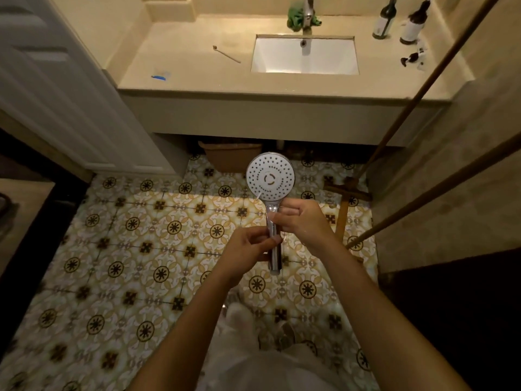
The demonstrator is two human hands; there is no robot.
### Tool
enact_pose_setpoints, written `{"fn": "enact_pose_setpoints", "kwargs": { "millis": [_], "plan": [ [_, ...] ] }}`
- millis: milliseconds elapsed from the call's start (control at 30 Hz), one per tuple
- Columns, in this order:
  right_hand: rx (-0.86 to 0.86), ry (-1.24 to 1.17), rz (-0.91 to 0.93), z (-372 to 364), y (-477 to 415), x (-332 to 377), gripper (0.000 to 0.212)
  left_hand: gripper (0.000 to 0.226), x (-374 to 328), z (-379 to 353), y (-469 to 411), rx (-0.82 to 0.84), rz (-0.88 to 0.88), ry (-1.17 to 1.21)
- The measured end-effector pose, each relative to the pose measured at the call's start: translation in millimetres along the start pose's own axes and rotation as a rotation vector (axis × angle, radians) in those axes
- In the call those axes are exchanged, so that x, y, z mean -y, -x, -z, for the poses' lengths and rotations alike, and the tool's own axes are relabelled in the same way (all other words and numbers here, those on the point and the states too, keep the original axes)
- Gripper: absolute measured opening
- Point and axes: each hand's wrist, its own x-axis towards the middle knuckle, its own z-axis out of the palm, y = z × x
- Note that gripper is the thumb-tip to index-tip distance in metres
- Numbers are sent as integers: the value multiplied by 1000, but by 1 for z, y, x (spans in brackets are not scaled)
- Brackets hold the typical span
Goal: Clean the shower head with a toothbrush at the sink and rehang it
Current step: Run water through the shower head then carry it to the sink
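"Tan toothbrush (227, 54) lies left of the sink (282, 62). Grab it?"
"Not yet. Left hand (248, 245) pinches the handle low; shower head (270, 176) faces up, well short of the sink; right hand (303, 218) wraps its neck. Use both holds and step in."
"Containers?"
"Basket (231, 156) below the sink, contents hidden; basin shows only white; 2 dark upright bottles (382, 22) right of it, fill unreadable."
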Motion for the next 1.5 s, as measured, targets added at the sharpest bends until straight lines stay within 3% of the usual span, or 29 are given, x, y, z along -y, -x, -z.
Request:
{"fn": "enact_pose_setpoints", "kwargs": {
  "millis": [300,733,1100,1200,1333,1500],
  "plan": [
    [5,14,24,-70,-108,53,27,19,-50,105,-73,-18,-38,39],
    [48,14,34,-153,-232,106,22,23,-105,235,-157,6,-91,-19],
    [53,54,45,-144,-342,143,12,21,-156,269,-258,-6,-81,-68],
    [66,76,42,-130,-381,154,20,23,-179,269,-293,-14,-68,-87],
    [81,87,55,-111,-432,180,7,20,-213,269,-343,-43,-40,-79],
    [28,104,64,-94,-495,213,16,18,-256,270,-399,-59,-62,-56]
  ]
}}
